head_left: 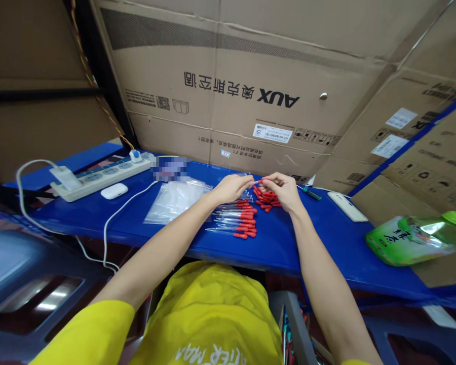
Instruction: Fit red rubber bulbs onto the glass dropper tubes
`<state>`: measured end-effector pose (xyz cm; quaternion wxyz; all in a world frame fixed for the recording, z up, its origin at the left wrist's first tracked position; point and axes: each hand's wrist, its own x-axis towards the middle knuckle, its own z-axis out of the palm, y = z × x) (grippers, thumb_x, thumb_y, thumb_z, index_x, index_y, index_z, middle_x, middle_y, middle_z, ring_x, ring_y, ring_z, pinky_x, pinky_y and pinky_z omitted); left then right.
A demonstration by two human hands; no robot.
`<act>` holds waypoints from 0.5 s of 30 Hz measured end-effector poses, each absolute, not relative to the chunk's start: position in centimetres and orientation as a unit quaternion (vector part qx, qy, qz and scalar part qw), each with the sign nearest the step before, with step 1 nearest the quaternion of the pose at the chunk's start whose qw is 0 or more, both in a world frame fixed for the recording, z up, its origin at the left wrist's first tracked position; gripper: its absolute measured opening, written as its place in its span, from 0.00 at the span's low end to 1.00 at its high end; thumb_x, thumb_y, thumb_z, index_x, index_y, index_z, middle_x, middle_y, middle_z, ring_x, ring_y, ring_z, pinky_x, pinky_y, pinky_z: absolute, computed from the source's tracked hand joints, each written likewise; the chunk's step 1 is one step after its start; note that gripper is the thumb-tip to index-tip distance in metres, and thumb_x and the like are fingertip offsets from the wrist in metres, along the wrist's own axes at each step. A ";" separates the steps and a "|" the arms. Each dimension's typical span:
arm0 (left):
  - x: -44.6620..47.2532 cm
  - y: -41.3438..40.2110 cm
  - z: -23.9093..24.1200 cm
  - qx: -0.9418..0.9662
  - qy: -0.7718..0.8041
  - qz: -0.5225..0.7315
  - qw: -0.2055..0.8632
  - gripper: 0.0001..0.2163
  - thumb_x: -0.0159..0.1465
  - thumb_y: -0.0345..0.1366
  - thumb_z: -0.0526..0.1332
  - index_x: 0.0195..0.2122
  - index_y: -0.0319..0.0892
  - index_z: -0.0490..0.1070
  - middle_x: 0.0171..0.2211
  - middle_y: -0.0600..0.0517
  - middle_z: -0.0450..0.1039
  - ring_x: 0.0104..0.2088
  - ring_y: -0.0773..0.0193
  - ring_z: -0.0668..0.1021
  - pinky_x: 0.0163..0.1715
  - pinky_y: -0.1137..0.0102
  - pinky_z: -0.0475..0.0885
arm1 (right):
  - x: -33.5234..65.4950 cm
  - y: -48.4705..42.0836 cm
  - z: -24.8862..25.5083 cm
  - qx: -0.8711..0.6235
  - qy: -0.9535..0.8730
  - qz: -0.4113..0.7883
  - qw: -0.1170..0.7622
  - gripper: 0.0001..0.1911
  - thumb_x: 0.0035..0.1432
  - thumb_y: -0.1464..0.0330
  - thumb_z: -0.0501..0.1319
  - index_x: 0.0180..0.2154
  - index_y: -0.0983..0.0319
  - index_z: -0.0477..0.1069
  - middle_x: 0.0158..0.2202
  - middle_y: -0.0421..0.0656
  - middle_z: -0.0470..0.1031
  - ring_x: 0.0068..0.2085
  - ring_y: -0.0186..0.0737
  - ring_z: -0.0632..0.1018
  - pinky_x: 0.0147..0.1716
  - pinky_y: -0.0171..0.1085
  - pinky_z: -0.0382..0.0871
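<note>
My left hand [232, 188] is closed, its fingertips pinching a thin clear tube. Against the tube's end is a red rubber bulb [263, 181], pinched in the fingers of my right hand [285, 191]. Whether the tube sits inside the bulb is too small to tell. Below my hands lies a row of droppers [245, 216], clear thin tubes with red bulbs on their right ends. Several loose red bulbs [266, 205] are heaped under my right hand. More bare clear tubes are partly hidden by my left hand.
Clear plastic bags [177, 200] lie left of the droppers. A white power strip [102, 177], cables and a white earbud case [114, 191] are further left. To the right are a green-handled screwdriver [312, 193], a white phone [347, 207] and a green bottle [410, 241]. Cardboard [228, 61] stands behind.
</note>
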<state>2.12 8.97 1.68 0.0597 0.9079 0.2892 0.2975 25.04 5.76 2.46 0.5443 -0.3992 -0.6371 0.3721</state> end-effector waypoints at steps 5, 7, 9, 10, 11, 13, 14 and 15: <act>2.1 8.9 1.7 0.906 0.286 0.305 0.065 0.20 0.79 0.47 0.45 0.40 0.44 0.72 0.33 0.48 0.78 0.36 0.57 0.81 0.35 0.68 0.63 | 24.9 5.7 2.6 -0.401 -0.636 0.373 0.543 0.22 0.48 0.48 0.78 0.34 0.58 0.81 0.29 0.44 0.85 0.31 0.46 0.86 0.40 0.46 0.85; 2.2 8.8 1.7 0.906 0.285 0.305 0.067 0.20 0.79 0.47 0.45 0.40 0.44 0.72 0.33 0.48 0.78 0.36 0.57 0.80 0.35 0.68 0.64 | 24.9 5.7 2.6 -0.399 -0.635 0.378 0.543 0.23 0.47 0.48 0.79 0.34 0.58 0.81 0.29 0.43 0.85 0.31 0.46 0.86 0.40 0.46 0.85; 2.2 8.7 1.8 0.906 0.285 0.304 0.067 0.21 0.80 0.47 0.44 0.40 0.44 0.72 0.33 0.48 0.78 0.36 0.57 0.80 0.35 0.69 0.64 | 24.9 5.6 2.7 -0.397 -0.634 0.383 0.542 0.23 0.47 0.48 0.79 0.34 0.58 0.81 0.29 0.43 0.85 0.31 0.46 0.86 0.40 0.46 0.85; 2.2 8.7 1.8 0.906 0.285 0.304 0.068 0.21 0.80 0.47 0.44 0.40 0.44 0.72 0.33 0.48 0.78 0.36 0.57 0.80 0.35 0.69 0.64 | 24.9 5.6 2.7 -0.397 -0.634 0.385 0.541 0.23 0.47 0.48 0.79 0.34 0.58 0.81 0.29 0.44 0.85 0.32 0.47 0.86 0.40 0.46 0.85; 2.3 8.7 1.8 0.906 0.286 0.304 0.068 0.21 0.80 0.48 0.44 0.40 0.44 0.72 0.33 0.48 0.78 0.36 0.57 0.80 0.35 0.69 0.64 | 24.9 5.6 2.7 -0.396 -0.634 0.386 0.540 0.23 0.47 0.48 0.79 0.34 0.58 0.81 0.29 0.44 0.85 0.32 0.47 0.86 0.40 0.46 0.85; 2.3 8.6 1.8 0.905 0.288 0.306 0.068 0.22 0.80 0.48 0.44 0.40 0.44 0.72 0.32 0.49 0.77 0.35 0.58 0.80 0.35 0.69 0.63 | 24.9 5.5 2.7 -0.394 -0.633 0.390 0.540 0.23 0.47 0.49 0.79 0.34 0.58 0.81 0.29 0.44 0.85 0.32 0.47 0.86 0.41 0.47 0.85; 2.4 8.6 1.8 0.904 0.289 0.307 0.068 0.22 0.80 0.48 0.43 0.40 0.43 0.72 0.32 0.49 0.77 0.34 0.58 0.79 0.35 0.69 0.63 | 24.9 5.5 2.7 -0.393 -0.633 0.391 0.541 0.23 0.47 0.49 0.79 0.34 0.58 0.81 0.29 0.44 0.85 0.32 0.47 0.86 0.41 0.46 0.85; 2.4 8.7 1.8 0.904 0.290 0.307 0.069 0.22 0.80 0.48 0.43 0.40 0.43 0.72 0.32 0.49 0.77 0.34 0.58 0.79 0.35 0.69 0.63 | 24.9 5.5 2.7 -0.391 -0.632 0.392 0.541 0.23 0.47 0.49 0.79 0.34 0.59 0.80 0.29 0.44 0.85 0.32 0.47 0.86 0.41 0.46 0.85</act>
